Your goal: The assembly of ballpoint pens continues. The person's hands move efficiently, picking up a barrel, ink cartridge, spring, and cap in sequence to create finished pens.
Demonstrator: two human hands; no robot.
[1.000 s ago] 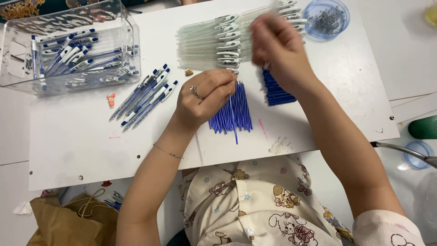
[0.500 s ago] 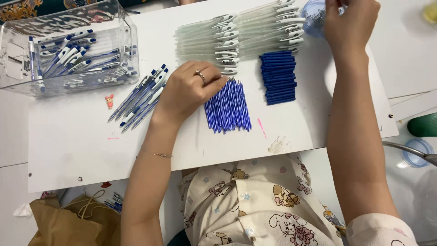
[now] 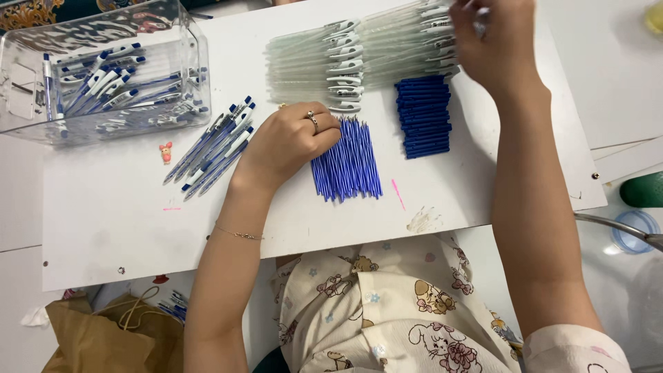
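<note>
Resting on the white surface point(image 3: 103, 228), the left hand point(image 3: 286, 145) lies palm down with its fingers point(image 3: 324, 128) curled loosely onto the near-left edge of a fan of thin blue refills point(image 3: 347, 162). The fingertips touch the far ends of those refills; whether they pinch one cannot be told. A ring sits on one finger and a thin bracelet circles the wrist.

The right hand point(image 3: 494, 45) is raised at the far right, over the right end of a row of clear pen barrels point(image 3: 359, 59) with white clips, laid side by side along the far part of the surface. Its fingers are bent and blurred, so what they grasp, if anything, cannot be told.

Just right of the refills, and near of the barrels, lies a neat stack of dark blue pen parts point(image 3: 423, 116). Left of the left hand, a loose bunch of finished blue-and-white pens point(image 3: 214, 146) lies slanted, close beside the wrist but apart from the refills. Farther left stands a clear plastic box point(image 3: 193, 76) holding more such pens.
</note>
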